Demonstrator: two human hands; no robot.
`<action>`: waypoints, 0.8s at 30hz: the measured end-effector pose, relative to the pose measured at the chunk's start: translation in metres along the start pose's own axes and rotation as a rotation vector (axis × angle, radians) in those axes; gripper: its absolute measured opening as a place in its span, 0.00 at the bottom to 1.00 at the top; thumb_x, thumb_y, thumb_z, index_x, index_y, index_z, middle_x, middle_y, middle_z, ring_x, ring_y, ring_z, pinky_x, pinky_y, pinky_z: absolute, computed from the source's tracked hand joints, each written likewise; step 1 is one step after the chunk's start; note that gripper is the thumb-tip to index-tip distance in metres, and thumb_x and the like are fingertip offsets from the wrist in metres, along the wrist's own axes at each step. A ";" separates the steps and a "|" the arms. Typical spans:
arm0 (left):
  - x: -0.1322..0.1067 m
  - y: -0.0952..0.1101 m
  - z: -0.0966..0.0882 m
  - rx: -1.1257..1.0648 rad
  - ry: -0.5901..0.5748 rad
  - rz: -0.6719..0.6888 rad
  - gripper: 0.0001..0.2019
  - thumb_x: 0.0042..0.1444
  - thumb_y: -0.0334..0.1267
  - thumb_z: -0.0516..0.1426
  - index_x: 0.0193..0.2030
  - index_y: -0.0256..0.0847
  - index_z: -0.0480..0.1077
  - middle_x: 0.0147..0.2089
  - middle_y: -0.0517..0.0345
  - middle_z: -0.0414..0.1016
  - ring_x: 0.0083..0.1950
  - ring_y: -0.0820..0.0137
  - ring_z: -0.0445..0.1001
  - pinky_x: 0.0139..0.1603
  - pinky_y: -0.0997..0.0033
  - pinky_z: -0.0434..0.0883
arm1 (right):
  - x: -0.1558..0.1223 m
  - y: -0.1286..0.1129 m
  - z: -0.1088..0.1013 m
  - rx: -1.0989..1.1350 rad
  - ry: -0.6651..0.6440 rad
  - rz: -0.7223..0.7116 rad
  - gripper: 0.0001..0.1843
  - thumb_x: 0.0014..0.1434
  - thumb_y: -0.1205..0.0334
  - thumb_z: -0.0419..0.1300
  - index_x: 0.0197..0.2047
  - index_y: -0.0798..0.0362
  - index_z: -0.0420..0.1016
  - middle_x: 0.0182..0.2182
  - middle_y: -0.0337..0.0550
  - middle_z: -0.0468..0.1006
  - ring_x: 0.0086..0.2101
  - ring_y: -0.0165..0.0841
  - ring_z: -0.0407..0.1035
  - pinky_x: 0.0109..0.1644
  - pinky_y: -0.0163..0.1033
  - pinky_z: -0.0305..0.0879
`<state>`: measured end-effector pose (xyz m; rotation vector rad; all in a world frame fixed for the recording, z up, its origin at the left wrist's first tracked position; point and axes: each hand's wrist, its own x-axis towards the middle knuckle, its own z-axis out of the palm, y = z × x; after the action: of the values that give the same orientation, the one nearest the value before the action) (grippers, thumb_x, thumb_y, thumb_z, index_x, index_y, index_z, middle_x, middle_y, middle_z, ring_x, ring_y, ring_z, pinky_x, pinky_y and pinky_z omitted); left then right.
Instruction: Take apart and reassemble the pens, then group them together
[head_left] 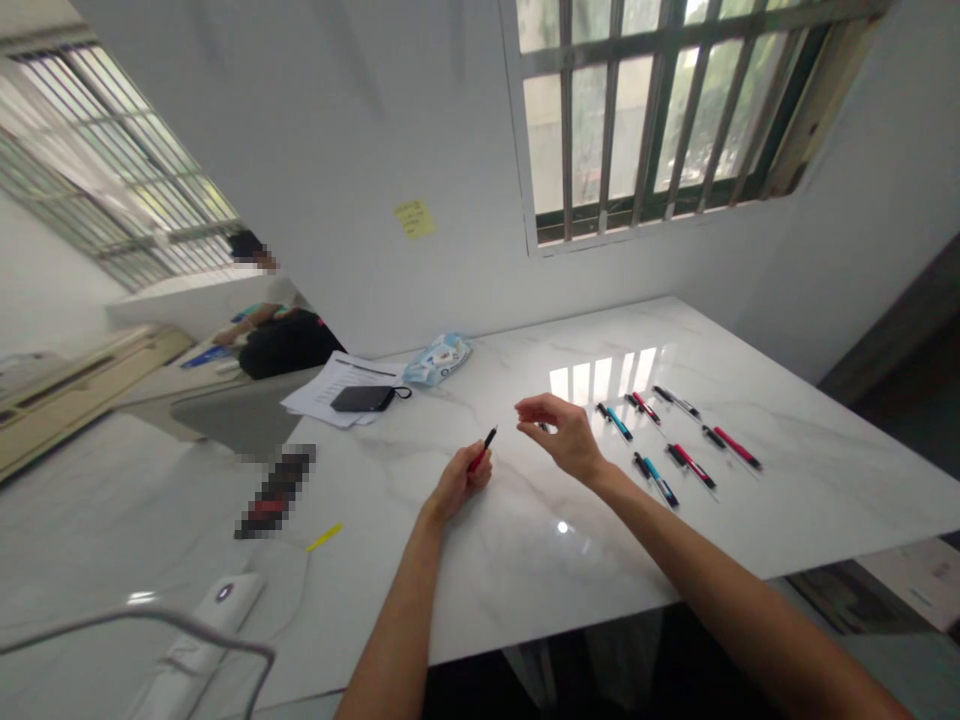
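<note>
Left hand (459, 482) low over the white marble table (787, 520), fingers curled tight round a red pen (482, 450), black tip slanting up and to the right, clear of the tabletop. Right hand (564, 435) just beside it, raised slightly above the table, fingers (531, 408) loosely bent and pinched narrow toward the thumb; a small dark bit visible at the fingertips, too small to identify, so cannot tell whether anything is truly held. Both hands near each other but apart.

To the right of the right hand, seven pens (679, 435) laid out on the table in loose rows, some red-bodied, some blue-bodied, one dark, all lying flat and apart from one another. Farther left, a stack of papers (330, 385) with a black pouch (364, 399) resting on top, and a pale blue wipes packet (439, 360) just beside it. Yellow sticky note (414, 218) on the wall above. Another person in dark clothing (289, 340) seated at a further desk on the left.
</note>
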<state>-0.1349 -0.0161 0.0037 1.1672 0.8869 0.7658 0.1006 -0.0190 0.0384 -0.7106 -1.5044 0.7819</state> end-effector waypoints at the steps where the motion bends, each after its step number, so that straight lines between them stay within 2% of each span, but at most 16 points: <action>1: 0.000 0.000 0.001 -0.013 0.010 0.006 0.29 0.61 0.60 0.55 0.19 0.42 0.53 0.17 0.70 0.43 0.19 0.78 0.42 0.22 0.71 0.44 | -0.002 0.002 -0.011 -0.051 0.005 0.010 0.14 0.61 0.59 0.68 0.50 0.49 0.79 0.41 0.43 0.82 0.39 0.34 0.79 0.50 0.43 0.79; 3: 0.001 0.000 0.002 -0.023 0.009 0.009 0.29 0.61 0.60 0.56 0.19 0.42 0.54 0.17 0.70 0.44 0.19 0.78 0.43 0.22 0.71 0.44 | -0.009 0.006 -0.035 -0.194 -0.011 0.029 0.15 0.61 0.62 0.67 0.52 0.49 0.78 0.38 0.42 0.81 0.37 0.34 0.78 0.48 0.43 0.78; 6: 0.003 0.000 0.003 -0.007 0.022 0.020 0.28 0.62 0.59 0.55 0.20 0.42 0.55 0.17 0.70 0.45 0.19 0.78 0.44 0.22 0.71 0.45 | -0.030 0.015 -0.065 -0.422 -0.104 0.057 0.18 0.62 0.68 0.64 0.56 0.48 0.76 0.35 0.40 0.79 0.35 0.34 0.76 0.47 0.43 0.76; 9: 0.004 -0.002 0.004 0.038 0.027 0.018 0.26 0.62 0.57 0.54 0.20 0.42 0.56 0.18 0.69 0.46 0.19 0.77 0.44 0.22 0.72 0.45 | -0.052 0.022 -0.080 -0.561 -0.231 0.088 0.22 0.62 0.72 0.62 0.58 0.47 0.74 0.36 0.40 0.79 0.35 0.33 0.75 0.46 0.42 0.73; 11: 0.006 -0.003 0.004 0.054 0.025 0.028 0.24 0.62 0.55 0.54 0.21 0.42 0.57 0.18 0.69 0.46 0.20 0.77 0.44 0.23 0.72 0.45 | -0.061 0.024 -0.081 -0.622 -0.281 0.107 0.21 0.62 0.73 0.61 0.57 0.47 0.75 0.39 0.42 0.79 0.37 0.33 0.75 0.47 0.41 0.73; 17: 0.011 -0.004 0.016 0.032 0.023 0.141 0.14 0.56 0.48 0.55 0.28 0.39 0.64 0.22 0.65 0.54 0.24 0.75 0.51 0.27 0.72 0.51 | -0.071 0.025 -0.074 -0.686 -0.301 0.165 0.17 0.63 0.73 0.59 0.52 0.48 0.78 0.42 0.44 0.81 0.38 0.34 0.77 0.47 0.41 0.72; 21: 0.009 0.000 0.022 0.086 0.083 0.179 0.17 0.58 0.51 0.56 0.31 0.37 0.69 0.26 0.61 0.60 0.28 0.72 0.57 0.31 0.71 0.57 | -0.075 0.025 -0.077 -0.670 -0.327 0.176 0.13 0.63 0.71 0.60 0.47 0.48 0.79 0.44 0.45 0.81 0.37 0.35 0.77 0.46 0.42 0.72; 24: 0.007 0.003 0.025 0.161 0.114 0.209 0.20 0.61 0.53 0.57 0.38 0.35 0.75 0.30 0.59 0.64 0.32 0.71 0.61 0.34 0.71 0.60 | -0.073 0.018 -0.076 -0.662 -0.256 0.139 0.07 0.65 0.66 0.62 0.45 0.47 0.79 0.41 0.44 0.81 0.39 0.38 0.77 0.46 0.43 0.71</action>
<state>-0.1092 -0.0200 0.0095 1.3847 0.9442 0.9519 0.1821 -0.0628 -0.0161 -1.2501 -1.9900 0.4766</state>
